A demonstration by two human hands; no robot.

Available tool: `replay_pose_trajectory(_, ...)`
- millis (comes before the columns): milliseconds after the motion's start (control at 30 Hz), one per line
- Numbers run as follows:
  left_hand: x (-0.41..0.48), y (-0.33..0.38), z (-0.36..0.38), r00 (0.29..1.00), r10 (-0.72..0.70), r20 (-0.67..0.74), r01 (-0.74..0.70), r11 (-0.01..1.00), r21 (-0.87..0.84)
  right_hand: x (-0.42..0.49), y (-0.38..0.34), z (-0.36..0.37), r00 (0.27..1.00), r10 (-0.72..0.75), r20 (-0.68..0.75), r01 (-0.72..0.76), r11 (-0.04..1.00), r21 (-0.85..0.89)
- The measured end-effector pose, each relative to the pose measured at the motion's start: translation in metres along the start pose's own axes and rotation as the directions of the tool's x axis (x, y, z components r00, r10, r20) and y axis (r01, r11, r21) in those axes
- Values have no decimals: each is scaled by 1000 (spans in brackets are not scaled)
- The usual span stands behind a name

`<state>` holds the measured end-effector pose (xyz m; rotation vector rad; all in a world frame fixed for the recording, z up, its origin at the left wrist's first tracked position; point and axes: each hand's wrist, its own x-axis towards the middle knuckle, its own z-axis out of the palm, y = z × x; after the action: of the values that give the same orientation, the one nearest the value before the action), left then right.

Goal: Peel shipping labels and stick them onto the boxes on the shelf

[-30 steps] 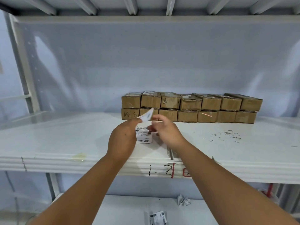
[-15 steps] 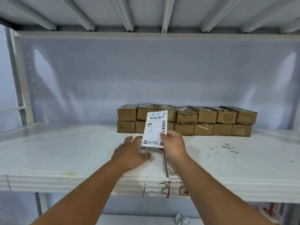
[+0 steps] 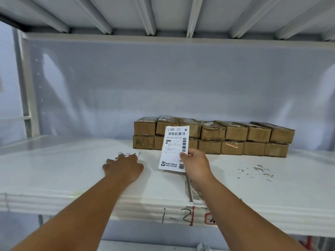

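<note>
**A:** Cardboard boxes [image 3: 213, 136], 2 rows of them, sit at the back of the shelf [image 3: 54, 169], beyond the right grip [image 3: 196, 163]. How far along is the job?

**B:** Partway, I'd judge. 1 shipping label [image 3: 174, 147] is peeled free and held up, but it is not yet on a box. The box fronts facing us look bare brown. The tops carry pale patches that could be tape or labels; I cannot tell which.

**A:** So what is left?

**B:** Carry this label forward from the right grip to a box and press it down. Then peel more from the label sheets [image 3: 126, 154] under the left grip [image 3: 125, 166].

**A:** How is the right grip set?

**B:** Pinching. The thumb lies across the label's printed face near its right edge, and the fingers curl behind it. The label stands upright, above and left of the grip. Its top overlaps the boxes in view, though I think it hangs short of them.

**A:** And the left grip?

**B:** Spread, palm down, fingertips resting on the sheets, which lie flat on the shelf. It sits just left of the right grip and curls round nothing.

**A:** Anything else close by?

**B:** Paper scraps [image 3: 257, 169] lie on the shelf to the right of the right grip. A handwritten mark [image 3: 176, 215], "1-2", is on the shelf's front edge below it.
</note>
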<state>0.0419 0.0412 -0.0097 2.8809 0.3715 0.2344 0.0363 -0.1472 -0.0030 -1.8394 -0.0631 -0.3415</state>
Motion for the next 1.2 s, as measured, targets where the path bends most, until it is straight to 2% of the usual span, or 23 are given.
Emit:
replay_pose_trajectory(267,16,-48,-9,1000,-12,-2,12,1000,11,5,-6,13,996,-32,85,39,996,-79)
replay_pose_trajectory(500,37,-58,-4,992,-65,-112,61,997,-39,33,-23,28,984,48,171,-53,998,25)
replay_pose_trajectory(600,47,-59,0,981,-60,-186,59,998,-13,44,-20,26,985,57,161,-64,997,36)
replay_pose_trajectory(733,50,-58,0,974,-101,-201,93,995,-47,48,-6,20,989,68,129,-82,990,110)
replay_pose_trajectory(833,56,-52,-4,948,-4,-317,17,999,39,52,1,22,990,61,127,-79,986,147)
replay_pose_trajectory(900,64,-37,-5,935,54,-351,-105,986,-128,53,1,24,989,46,140,-65,989,136)
replay_pose_trajectory(967,72,-14,-5,932,42,-361,-178,918,-354,55,1,25,990,29,140,-50,988,145)
replay_pose_trajectory(1033,81,11,-2,916,22,-401,-217,867,-449,58,3,25,992,12,125,-34,985,172)
replay_pose_trajectory(1100,91,31,0,877,11,-480,-253,860,-443,62,3,24,995,-6,100,-16,975,220)
replay_pose_trajectory(1200,111,50,-4,809,3,-587,-246,909,-335,67,3,22,996,-4,93,-21,963,270)
